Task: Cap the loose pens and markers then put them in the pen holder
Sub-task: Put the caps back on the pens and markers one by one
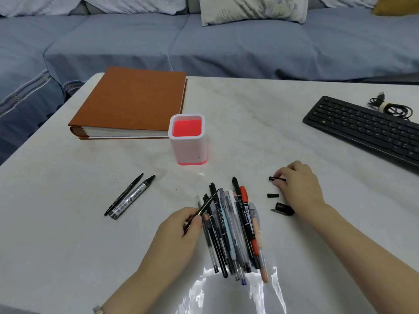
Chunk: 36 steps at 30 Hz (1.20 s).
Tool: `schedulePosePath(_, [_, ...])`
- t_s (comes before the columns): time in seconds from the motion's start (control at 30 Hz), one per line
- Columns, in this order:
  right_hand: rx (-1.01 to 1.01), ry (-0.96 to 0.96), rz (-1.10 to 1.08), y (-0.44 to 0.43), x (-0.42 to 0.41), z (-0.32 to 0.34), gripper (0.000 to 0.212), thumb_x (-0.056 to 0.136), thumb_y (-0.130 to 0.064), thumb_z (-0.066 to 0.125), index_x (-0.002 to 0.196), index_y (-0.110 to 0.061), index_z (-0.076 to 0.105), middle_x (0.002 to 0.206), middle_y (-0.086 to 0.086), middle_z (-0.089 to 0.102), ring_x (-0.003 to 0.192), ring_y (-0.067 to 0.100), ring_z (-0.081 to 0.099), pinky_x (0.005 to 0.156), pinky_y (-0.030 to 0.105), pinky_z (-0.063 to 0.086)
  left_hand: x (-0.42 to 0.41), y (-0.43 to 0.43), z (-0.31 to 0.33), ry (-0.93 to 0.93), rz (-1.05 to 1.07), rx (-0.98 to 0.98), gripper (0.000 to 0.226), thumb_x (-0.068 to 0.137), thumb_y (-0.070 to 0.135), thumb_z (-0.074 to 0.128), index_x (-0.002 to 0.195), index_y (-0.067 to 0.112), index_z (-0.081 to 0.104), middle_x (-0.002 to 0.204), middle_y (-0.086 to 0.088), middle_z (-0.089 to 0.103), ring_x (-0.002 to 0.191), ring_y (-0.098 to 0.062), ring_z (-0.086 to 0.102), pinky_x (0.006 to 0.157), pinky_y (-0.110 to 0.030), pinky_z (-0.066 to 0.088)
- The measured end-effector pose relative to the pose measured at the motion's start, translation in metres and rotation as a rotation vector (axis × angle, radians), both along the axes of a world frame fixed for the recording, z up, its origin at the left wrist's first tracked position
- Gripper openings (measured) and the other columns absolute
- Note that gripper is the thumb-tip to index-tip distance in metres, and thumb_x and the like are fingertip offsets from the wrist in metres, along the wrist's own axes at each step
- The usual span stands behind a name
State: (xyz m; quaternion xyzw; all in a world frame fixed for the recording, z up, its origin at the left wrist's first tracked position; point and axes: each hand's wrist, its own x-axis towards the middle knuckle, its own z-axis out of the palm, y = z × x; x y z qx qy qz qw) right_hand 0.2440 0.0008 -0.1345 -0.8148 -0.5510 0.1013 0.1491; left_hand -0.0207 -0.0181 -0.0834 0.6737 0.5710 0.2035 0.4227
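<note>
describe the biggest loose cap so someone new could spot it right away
Start at the pen pile near the table's front edge and look just right of it, by the right hand. Three black caps lie there; the biggest cap is nearest the viewer, with a clip.

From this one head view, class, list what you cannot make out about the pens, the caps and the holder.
- Pen pile: an exact count, since the pens overlap.
- Pen holder: its floor, hidden by the walls.
- Cap in the right hand: its far end, covered by fingers.
- Thin pen in the left hand: whether the tip is capped, too small.
- Keyboard: cut off by the right edge.
</note>
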Motion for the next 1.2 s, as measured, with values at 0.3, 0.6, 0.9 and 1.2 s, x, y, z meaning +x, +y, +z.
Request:
schedulePosePath(0.3, [0.215, 1.181, 0.102, -0.047, -0.050, 0.065, 0.021, 0.083, 0.008, 0.054, 0.080, -0.012, 0.059, 0.068, -0.002, 0.072, 0.061, 0.004, 0.066, 0.056, 0.011, 0.048, 0.013, -0.005, 0.016, -0.230, 0.027, -0.050, 0.024, 0.089, 0.016, 0.051, 0.079, 0.033, 0.063, 0.064, 0.020, 0.063, 0.052, 0.004, 0.051, 0.054, -0.005, 0.040])
schedulePosePath(0.6, [0.307, 1.147, 0.124, -0.066, -0.056, 0.086, 0.026, 0.077, 0.011, 0.058, 0.076, -0.014, 0.064, 0.075, 0.000, 0.074, 0.067, 0.010, 0.069, 0.063, 0.015, 0.052, 0.019, -0.017, 0.038, -0.288, -0.103, 0.016, 0.035, 0.085, 0.016, 0.056, 0.076, 0.048, 0.065, 0.079, 0.012, 0.065, 0.057, 0.000, 0.051, 0.054, -0.007, 0.039])
schedulePosePath(0.9, [0.287, 0.871, 0.150, -0.072, -0.057, 0.092, 0.026, 0.075, 0.000, 0.067, 0.072, -0.025, 0.070, 0.078, 0.002, 0.071, 0.069, 0.020, 0.063, 0.068, 0.021, 0.049, 0.014, -0.018, 0.035, -0.155, -0.199, 0.119, 0.030, 0.085, 0.016, 0.057, 0.090, 0.045, 0.063, 0.089, 0.016, 0.060, 0.067, -0.002, 0.052, 0.059, -0.007, 0.038])
schedulePosePath(1.2, [0.258, 0.555, 0.374, -0.074, -0.058, 0.090, 0.015, 0.075, -0.021, 0.064, 0.083, -0.034, 0.068, 0.092, -0.024, 0.064, 0.076, -0.005, 0.058, 0.071, 0.003, 0.040, 0.001, -0.017, 0.023, 0.020, -0.330, 0.311, 0.027, 0.083, 0.041, 0.047, 0.108, 0.045, 0.056, 0.083, 0.023, 0.054, 0.069, 0.005, 0.049, 0.062, -0.003, 0.035])
